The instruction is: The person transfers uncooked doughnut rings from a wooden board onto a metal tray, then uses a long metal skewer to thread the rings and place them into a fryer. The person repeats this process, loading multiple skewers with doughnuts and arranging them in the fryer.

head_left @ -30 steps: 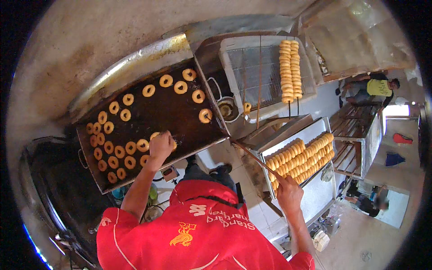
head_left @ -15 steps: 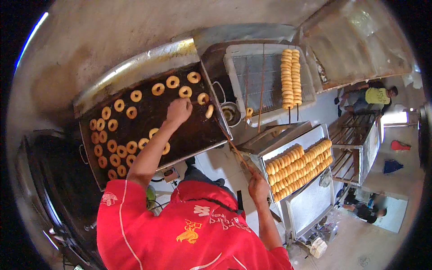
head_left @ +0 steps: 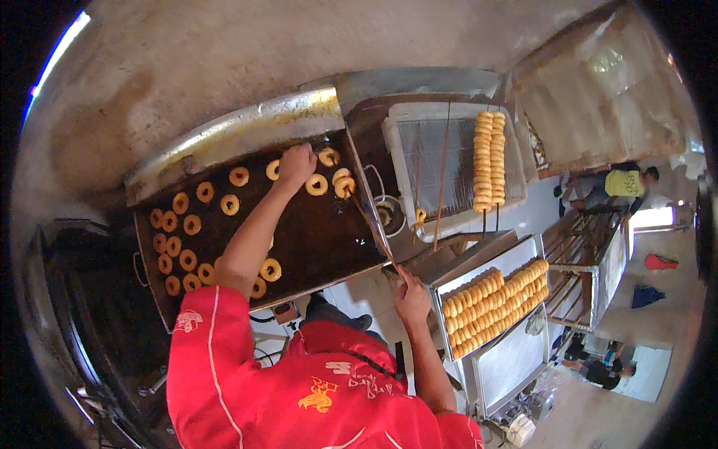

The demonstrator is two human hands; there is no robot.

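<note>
— Anything clear about the left hand?
— Only its back, above the far side of the pan. Hides its own fingertips; wide, narrow or pinching, impossible to tell.
— And the dough rings around it?
— One just to its left, partly covered; others to its right and nearer. Many more to the left, some half lost behind the forearm.
— Now the right hand?
— Closed around a thin stick. Points up and left from that hand to two overlapping rings; threaded through both or not, too small to make out.
— Farther right of it?
— Packed rows of rings on a tray, then a blurred person in yellow, well apart.
</note>
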